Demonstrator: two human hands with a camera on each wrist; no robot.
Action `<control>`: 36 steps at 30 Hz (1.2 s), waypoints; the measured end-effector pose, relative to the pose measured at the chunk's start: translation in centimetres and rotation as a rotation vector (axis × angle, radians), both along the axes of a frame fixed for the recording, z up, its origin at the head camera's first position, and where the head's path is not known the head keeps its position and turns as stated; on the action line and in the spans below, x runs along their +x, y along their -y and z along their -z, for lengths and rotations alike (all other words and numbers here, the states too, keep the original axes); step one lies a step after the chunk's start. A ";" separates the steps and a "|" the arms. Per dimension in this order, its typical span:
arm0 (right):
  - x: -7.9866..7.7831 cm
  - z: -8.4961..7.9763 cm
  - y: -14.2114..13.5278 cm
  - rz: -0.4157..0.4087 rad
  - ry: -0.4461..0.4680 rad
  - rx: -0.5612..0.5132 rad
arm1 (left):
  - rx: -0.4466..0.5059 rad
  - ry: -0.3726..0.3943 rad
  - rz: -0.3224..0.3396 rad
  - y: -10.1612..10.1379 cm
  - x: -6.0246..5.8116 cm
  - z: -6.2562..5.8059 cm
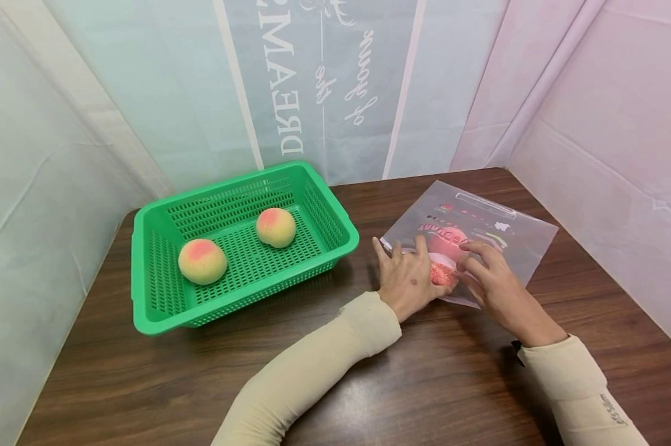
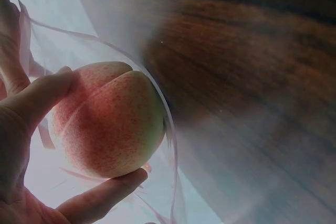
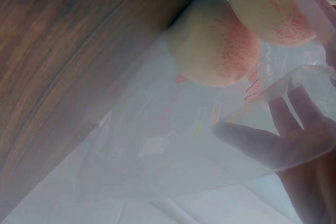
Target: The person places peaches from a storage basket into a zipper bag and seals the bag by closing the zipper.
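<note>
A frosted plastic bag (image 1: 527, 238) with red print lies at the right of the table. One peach (image 1: 448, 240) is inside it, seen through the film. At the bag's mouth, a second peach (image 1: 442, 274) is gripped by my left hand (image 1: 406, 282). In the left wrist view, thumb and finger curl round this peach (image 2: 113, 124). My right hand (image 1: 497, 294) holds the bag near its mouth, fingers bent. In the right wrist view, the right hand (image 3: 299, 135) shows partly through the film, beside both peaches.
A green perforated basket (image 1: 346, 235) stands at the left of the table. Two peaches, a left one (image 1: 203, 261) and a right one (image 1: 276, 227), lie apart in it. Cloth with printed lettering (image 1: 285, 99) hangs behind the brown table (image 1: 346, 378), and pale sheets flank it.
</note>
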State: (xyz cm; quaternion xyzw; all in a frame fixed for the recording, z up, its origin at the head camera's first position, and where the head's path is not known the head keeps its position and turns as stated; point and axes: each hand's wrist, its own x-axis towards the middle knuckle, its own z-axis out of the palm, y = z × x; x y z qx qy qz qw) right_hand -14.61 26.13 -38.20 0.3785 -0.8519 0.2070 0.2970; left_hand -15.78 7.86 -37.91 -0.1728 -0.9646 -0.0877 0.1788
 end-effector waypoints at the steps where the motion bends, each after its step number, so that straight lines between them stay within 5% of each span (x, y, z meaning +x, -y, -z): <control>1: 0.0 0.0 0.0 -0.002 -0.005 -0.001 | 0.001 0.000 0.001 0.0 0.0 0.0; 36: 0.1 0.3 -0.2 0.002 0.012 -0.004 | 0.009 0.090 0.026 -0.7 -0.2 0.4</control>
